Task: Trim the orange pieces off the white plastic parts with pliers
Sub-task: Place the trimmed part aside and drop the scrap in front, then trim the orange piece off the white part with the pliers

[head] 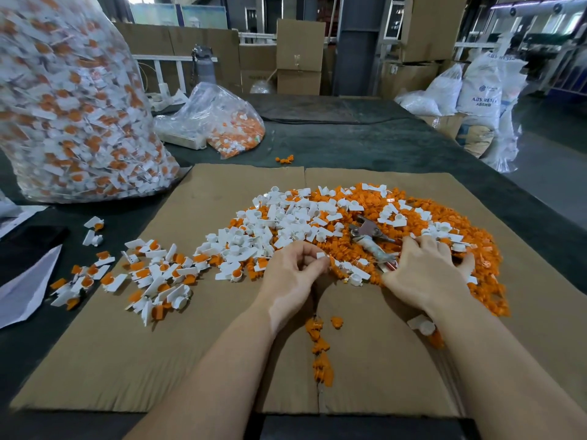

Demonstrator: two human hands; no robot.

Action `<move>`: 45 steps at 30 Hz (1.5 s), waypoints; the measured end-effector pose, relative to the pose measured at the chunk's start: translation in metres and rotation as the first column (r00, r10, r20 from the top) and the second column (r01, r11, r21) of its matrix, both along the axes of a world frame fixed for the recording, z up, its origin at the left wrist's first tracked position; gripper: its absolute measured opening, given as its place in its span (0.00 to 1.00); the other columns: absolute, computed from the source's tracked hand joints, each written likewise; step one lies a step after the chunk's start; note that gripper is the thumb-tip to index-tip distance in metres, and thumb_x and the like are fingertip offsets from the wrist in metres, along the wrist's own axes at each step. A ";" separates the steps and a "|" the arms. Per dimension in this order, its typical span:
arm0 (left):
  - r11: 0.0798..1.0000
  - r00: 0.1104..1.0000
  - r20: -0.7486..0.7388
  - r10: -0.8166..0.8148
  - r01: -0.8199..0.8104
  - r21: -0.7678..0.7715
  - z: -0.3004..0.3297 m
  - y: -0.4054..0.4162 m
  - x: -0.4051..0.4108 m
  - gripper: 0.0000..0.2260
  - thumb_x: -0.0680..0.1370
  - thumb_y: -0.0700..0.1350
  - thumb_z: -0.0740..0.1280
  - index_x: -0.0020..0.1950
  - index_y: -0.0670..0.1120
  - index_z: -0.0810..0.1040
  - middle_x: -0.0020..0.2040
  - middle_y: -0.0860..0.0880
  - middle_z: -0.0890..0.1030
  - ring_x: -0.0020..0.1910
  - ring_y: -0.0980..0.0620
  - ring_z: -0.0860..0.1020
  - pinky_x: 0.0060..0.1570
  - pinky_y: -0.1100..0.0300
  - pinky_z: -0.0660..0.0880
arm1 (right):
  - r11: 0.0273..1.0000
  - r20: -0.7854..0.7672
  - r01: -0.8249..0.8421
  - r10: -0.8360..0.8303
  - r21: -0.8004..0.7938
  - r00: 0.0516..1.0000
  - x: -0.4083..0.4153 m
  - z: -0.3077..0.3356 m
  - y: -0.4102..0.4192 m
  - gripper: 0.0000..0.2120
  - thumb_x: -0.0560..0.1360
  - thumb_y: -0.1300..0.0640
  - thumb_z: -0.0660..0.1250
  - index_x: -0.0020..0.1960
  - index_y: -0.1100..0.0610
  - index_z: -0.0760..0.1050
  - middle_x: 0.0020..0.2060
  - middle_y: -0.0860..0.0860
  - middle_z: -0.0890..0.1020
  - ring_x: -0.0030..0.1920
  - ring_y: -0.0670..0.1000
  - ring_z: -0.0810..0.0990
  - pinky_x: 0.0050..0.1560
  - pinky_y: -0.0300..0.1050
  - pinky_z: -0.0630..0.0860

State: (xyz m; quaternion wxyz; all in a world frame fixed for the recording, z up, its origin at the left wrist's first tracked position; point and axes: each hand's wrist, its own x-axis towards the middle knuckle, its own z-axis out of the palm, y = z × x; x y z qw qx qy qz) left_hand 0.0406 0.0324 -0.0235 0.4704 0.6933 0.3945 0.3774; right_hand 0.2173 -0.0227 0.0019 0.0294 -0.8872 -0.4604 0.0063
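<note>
Left hand (290,271): fingers curled, thumb and fingertips pinching a small white plastic part (321,255) just above the near edge of the heap. Whether an orange piece is attached to it cannot be told; the part is mostly hidden by the fingers.

Right hand (425,274): fingers spread and fairly straight, palm down, resting on the pile and gripping nothing. The pliers (373,239) lie loose on the heap just beyond and to the left of its fingertips, between the two hands. Their long axis runs diagonally, metal head (365,228) pointing away and left, handles pointing back toward the right hand, which is clearly the nearer one (a short reach should suffice, in my judgement).

Pose: both forearms enter from the near edge and converge over the cardboard sheet (197,328).

Surroundings: the sorted heap (333,217) of white parts and orange offcuts sits centre-right; untrimmed parts (152,277) with orange attached lie scattered to the left; a large clear bag (73,100) of untrimmed stock stands far left.

Assessment: tool not in hand; trimming of the held part not yet begun.
</note>
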 end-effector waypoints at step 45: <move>0.875 0.889 0.276 0.366 -0.228 -0.426 0.026 0.014 0.015 0.04 0.77 0.40 0.67 0.46 0.41 0.78 0.36 0.46 0.79 0.34 0.55 0.77 0.38 0.62 0.77 | 0.901 -0.416 -0.272 0.403 0.339 0.815 -0.048 0.025 -0.024 0.17 0.76 0.40 0.60 0.36 0.51 0.64 0.35 0.47 0.70 0.33 0.45 0.69 0.32 0.38 0.61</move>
